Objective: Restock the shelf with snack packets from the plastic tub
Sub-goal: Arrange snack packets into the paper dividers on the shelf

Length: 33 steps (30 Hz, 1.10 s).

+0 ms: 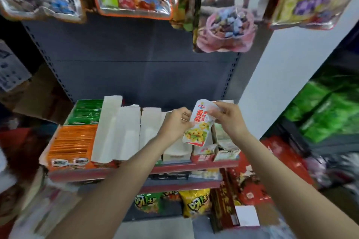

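A white snack packet printed with red lettering and yellow rings [200,122] hangs tilted above the red-edged shelf [194,165], pinched by the left hand [175,122] at its side and the right hand [229,117] at its top (blurred), over open white display cartons [124,128].

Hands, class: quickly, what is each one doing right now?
Left hand: grips the snack packet at its side.
Right hand: pinches the same packet's top.
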### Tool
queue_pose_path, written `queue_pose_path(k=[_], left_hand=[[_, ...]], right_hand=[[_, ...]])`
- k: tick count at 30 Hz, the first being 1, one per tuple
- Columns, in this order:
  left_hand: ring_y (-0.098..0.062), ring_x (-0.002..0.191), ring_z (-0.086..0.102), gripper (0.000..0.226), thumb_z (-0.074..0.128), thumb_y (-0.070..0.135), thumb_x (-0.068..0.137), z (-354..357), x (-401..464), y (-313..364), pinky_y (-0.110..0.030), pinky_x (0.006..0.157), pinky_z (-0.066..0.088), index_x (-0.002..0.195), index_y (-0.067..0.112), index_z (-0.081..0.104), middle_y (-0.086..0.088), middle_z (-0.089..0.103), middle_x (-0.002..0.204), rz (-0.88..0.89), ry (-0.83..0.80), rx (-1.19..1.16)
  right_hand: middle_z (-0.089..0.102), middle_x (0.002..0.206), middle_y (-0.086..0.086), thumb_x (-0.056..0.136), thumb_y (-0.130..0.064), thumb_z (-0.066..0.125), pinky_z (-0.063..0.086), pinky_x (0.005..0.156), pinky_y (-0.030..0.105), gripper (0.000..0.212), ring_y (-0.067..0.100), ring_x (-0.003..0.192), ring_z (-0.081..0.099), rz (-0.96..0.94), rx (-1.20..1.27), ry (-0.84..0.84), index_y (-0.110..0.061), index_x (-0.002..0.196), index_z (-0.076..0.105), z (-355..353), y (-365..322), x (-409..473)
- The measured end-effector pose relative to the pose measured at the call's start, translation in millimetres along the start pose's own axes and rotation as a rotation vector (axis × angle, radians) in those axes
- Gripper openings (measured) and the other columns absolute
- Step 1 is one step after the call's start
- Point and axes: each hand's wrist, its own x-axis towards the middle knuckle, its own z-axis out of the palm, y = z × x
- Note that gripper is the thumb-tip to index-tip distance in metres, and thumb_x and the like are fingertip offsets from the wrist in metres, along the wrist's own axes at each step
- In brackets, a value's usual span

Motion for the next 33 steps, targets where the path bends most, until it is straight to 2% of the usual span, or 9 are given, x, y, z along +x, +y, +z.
queue_pose_path(k=[2, 4, 6, 10, 15, 20, 26, 30, 33], left_hand=[[-0.011, 0.075, 0.062, 0.017, 0.073, 0.009, 0.08, 15, 7, 3, -0.008, 0.06, 0.046, 0.093, 0.007, 0.062, -0.005, 0.068, 0.092, -0.011, 0.021, 0.017], [-0.01, 0.073, 0.061, 0.016, 0.074, 0.009, 0.079, 28, 13, 4, -0.007, 0.059, 0.045, 0.086, 0.011, 0.059, -0.002, 0.067, 0.088, -0.018, 0.059, 0.046], [-0.01, 0.075, 0.062, 0.016, 0.074, 0.01, 0.079, 40, 17, 3, -0.01, 0.062, 0.046, 0.084, 0.013, 0.058, -0.004, 0.068, 0.09, -0.031, 0.095, 0.061], [-0.014, 0.079, 0.065, 0.016, 0.074, 0.01, 0.079, 54, 20, -2, -0.018, 0.068, 0.051, 0.086, 0.012, 0.06, -0.005, 0.069, 0.091, -0.056, 0.121, 0.044], [-0.008, 0.081, 0.061, 0.016, 0.072, 0.012, 0.081, 64, 18, -7, -0.007, 0.064, 0.046, 0.094, 0.009, 0.062, -0.004, 0.068, 0.098, -0.059, 0.076, 0.056], [-0.013, 0.085, 0.065, 0.016, 0.071, 0.014, 0.083, 62, 15, -7, -0.012, 0.064, 0.048, 0.09, 0.012, 0.057, -0.006, 0.068, 0.101, -0.075, 0.109, 0.064], [-0.018, 0.092, 0.067, 0.02, 0.071, 0.016, 0.082, 54, 5, -18, -0.019, 0.07, 0.051, 0.091, 0.012, 0.054, -0.009, 0.068, 0.108, -0.091, 0.048, 0.108], [-0.018, 0.098, 0.064, 0.024, 0.067, 0.015, 0.086, 58, 6, -16, -0.024, 0.078, 0.05, 0.107, 0.007, 0.059, -0.008, 0.067, 0.112, -0.077, -0.024, 0.144], [-0.019, 0.109, 0.06, 0.031, 0.065, 0.018, 0.088, 58, 7, -16, -0.028, 0.087, 0.048, 0.116, 0.007, 0.061, -0.008, 0.064, 0.119, -0.057, -0.112, 0.199]], right_hand=[[0.063, 0.074, 0.004, 0.088, -0.005, 0.062, 0.052, 0.074, 0.039, 0.013, 0.015, 0.072, 0.06, -0.021, -0.017, -0.009, 0.006, 0.084, 0.067, -9, 10, 4], [0.061, 0.068, -0.001, 0.088, -0.001, 0.06, 0.049, 0.065, 0.023, 0.014, 0.001, 0.063, 0.057, -0.014, -0.007, -0.023, 0.01, 0.083, 0.065, -15, 18, 6], [0.063, 0.061, -0.013, 0.089, -0.001, 0.059, 0.045, 0.061, 0.013, 0.012, -0.005, 0.058, 0.056, 0.004, 0.007, -0.037, 0.0, 0.079, 0.067, -19, 25, 8], [0.066, 0.062, -0.014, 0.088, -0.002, 0.06, 0.049, 0.065, 0.014, 0.012, -0.003, 0.061, 0.06, 0.013, 0.004, -0.058, -0.008, 0.085, 0.07, -27, 36, 12], [0.068, 0.073, -0.006, 0.087, -0.006, 0.064, 0.046, 0.066, 0.01, 0.008, -0.002, 0.063, 0.06, -0.013, -0.046, -0.145, -0.008, 0.087, 0.072, -40, 40, 11], [0.069, 0.07, -0.016, 0.088, -0.005, 0.062, 0.046, 0.068, 0.009, 0.012, -0.005, 0.066, 0.062, -0.008, -0.016, -0.189, -0.011, 0.092, 0.072, -35, 40, 10], [0.073, 0.091, 0.004, 0.088, -0.008, 0.062, 0.054, 0.08, 0.027, 0.015, 0.015, 0.086, 0.069, 0.013, -0.071, -0.238, -0.011, 0.098, 0.073, -24, 51, 8], [0.071, 0.08, 0.0, 0.088, -0.006, 0.062, 0.049, 0.065, 0.013, 0.013, -0.003, 0.067, 0.064, 0.055, -0.09, -0.223, -0.014, 0.086, 0.071, -33, 51, 7], [0.072, 0.084, 0.006, 0.088, -0.008, 0.062, 0.047, 0.062, 0.008, 0.012, 0.0, 0.066, 0.062, 0.04, -0.216, -0.251, -0.006, 0.085, 0.074, -42, 49, 7]])
